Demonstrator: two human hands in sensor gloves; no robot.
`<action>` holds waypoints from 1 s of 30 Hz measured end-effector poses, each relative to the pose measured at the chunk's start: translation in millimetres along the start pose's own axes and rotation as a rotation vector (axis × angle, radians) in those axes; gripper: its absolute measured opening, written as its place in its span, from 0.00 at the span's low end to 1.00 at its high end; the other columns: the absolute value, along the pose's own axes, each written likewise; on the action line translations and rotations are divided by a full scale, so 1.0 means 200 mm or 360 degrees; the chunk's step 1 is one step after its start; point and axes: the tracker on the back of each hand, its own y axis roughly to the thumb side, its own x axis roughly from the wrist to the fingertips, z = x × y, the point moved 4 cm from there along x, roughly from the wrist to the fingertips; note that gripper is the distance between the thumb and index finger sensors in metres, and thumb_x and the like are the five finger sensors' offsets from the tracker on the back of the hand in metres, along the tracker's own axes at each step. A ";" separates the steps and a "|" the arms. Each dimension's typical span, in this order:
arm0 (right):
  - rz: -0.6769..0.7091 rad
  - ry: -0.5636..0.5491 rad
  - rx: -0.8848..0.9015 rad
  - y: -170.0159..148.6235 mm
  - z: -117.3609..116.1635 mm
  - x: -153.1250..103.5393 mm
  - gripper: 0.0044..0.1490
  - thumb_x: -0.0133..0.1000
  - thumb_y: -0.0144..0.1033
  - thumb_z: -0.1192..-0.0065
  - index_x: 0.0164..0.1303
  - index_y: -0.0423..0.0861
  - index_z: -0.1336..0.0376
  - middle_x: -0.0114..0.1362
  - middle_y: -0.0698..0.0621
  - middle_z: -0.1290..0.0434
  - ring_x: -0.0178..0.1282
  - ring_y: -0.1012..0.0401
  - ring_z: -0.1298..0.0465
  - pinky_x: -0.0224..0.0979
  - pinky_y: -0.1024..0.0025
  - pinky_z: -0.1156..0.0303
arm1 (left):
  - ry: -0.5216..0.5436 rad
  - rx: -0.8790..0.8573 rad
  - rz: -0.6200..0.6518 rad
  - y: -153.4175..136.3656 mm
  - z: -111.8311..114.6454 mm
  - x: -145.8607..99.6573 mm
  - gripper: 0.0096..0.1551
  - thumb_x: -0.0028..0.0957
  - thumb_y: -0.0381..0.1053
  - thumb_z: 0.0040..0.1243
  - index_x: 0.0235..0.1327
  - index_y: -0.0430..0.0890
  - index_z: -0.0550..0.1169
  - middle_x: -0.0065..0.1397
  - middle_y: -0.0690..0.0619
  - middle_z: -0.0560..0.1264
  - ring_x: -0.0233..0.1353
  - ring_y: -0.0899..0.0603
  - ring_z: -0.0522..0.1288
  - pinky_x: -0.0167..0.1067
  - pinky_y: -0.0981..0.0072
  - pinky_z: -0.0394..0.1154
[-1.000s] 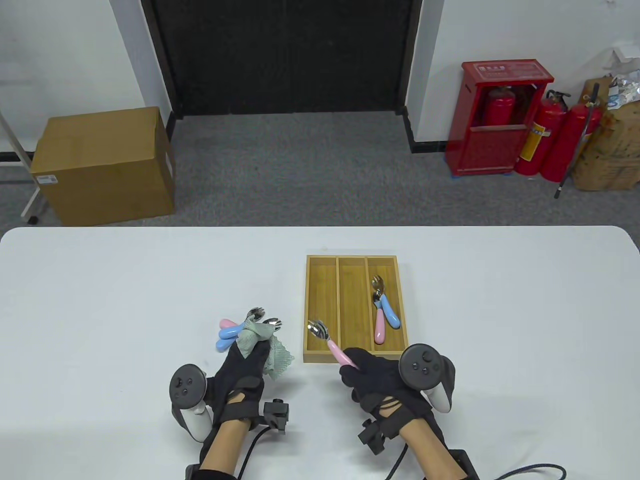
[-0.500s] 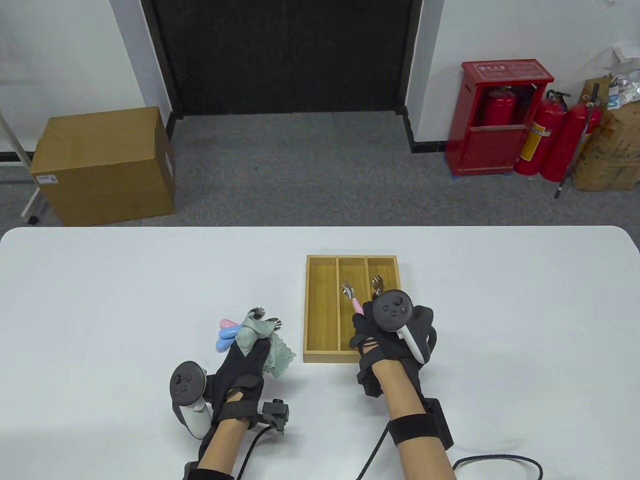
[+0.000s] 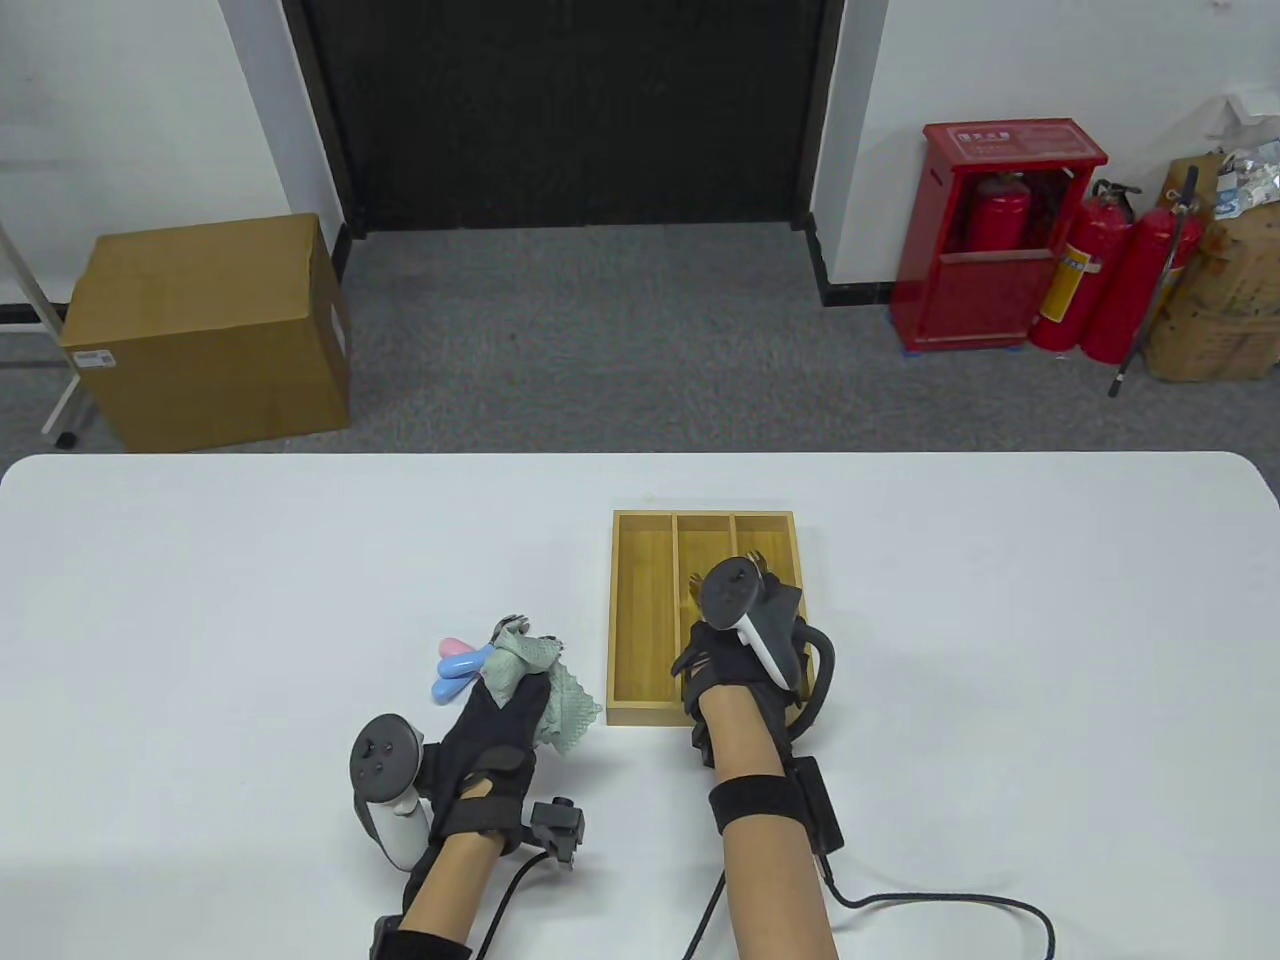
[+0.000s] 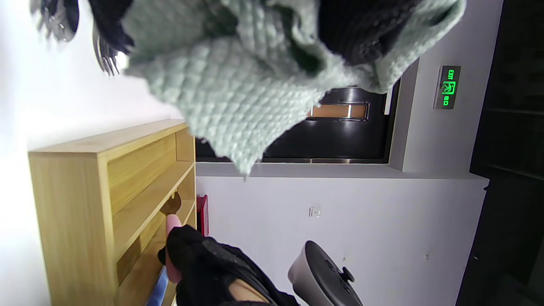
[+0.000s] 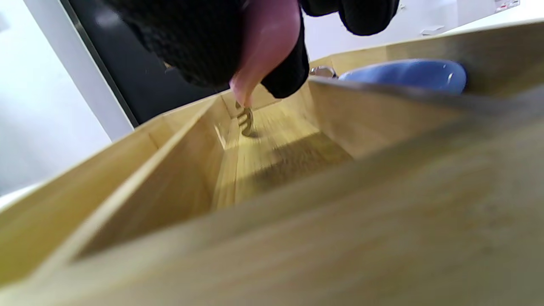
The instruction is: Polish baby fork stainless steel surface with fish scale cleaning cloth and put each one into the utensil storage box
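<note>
My right hand (image 3: 705, 650) reaches into the wooden utensil box (image 3: 640, 520) and grips a pink-handled fork (image 5: 265, 46). Its tines (image 5: 245, 121) point down at the floor of the middle compartment. A blue fork handle (image 5: 403, 74) lies in the right compartment, mostly hidden under my hand in the table view. My left hand (image 3: 495, 705) holds the green fish scale cloth (image 3: 560, 700) just left of the box. In front of it lie loose forks with pink and blue handles (image 3: 458, 665), their heads (image 3: 515, 628) partly under the cloth.
The box stands at the table's middle, its left compartment (image 3: 642, 610) bare. A cable (image 3: 940, 905) trails from my right wrist across the near table. Beyond the far edge are a cardboard carton (image 3: 205, 330) and red fire extinguishers (image 3: 1100, 270) on the floor.
My right hand has carried the pink fork from in front of the box forward over it and lowered it into the middle compartment. The left hand with the cloth has barely shifted.
</note>
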 end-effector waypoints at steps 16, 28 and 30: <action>0.0017 0.0096 -0.0148 0.00 -0.09 0.01 0.33 0.48 0.42 0.31 0.58 0.36 0.32 0.81 0.40 0.55 0.77 0.38 0.48 0.72 0.36 0.49 | -0.0017 -0.0001 -0.0006 0.00 0.00 0.00 0.26 0.57 0.60 0.63 0.63 0.50 0.75 0.54 0.56 0.85 0.56 0.47 0.85 0.61 0.47 0.75; 0.0399 -0.0071 0.0388 -0.01 0.15 -0.23 0.35 0.48 0.46 0.32 0.58 0.37 0.32 0.80 0.36 0.50 0.72 0.38 0.40 0.68 0.36 0.42 | -0.0242 -0.0203 0.0002 -0.03 0.06 0.02 0.29 0.57 0.61 0.61 0.67 0.50 0.73 0.59 0.54 0.83 0.62 0.44 0.82 0.65 0.44 0.70; 0.0469 -0.0043 0.0571 -0.03 0.16 -0.28 0.36 0.48 0.49 0.32 0.59 0.37 0.32 0.80 0.35 0.50 0.71 0.38 0.38 0.67 0.36 0.41 | -0.0324 -0.0249 0.0013 -0.03 0.10 0.01 0.30 0.57 0.62 0.60 0.69 0.51 0.71 0.64 0.52 0.81 0.66 0.42 0.79 0.67 0.42 0.67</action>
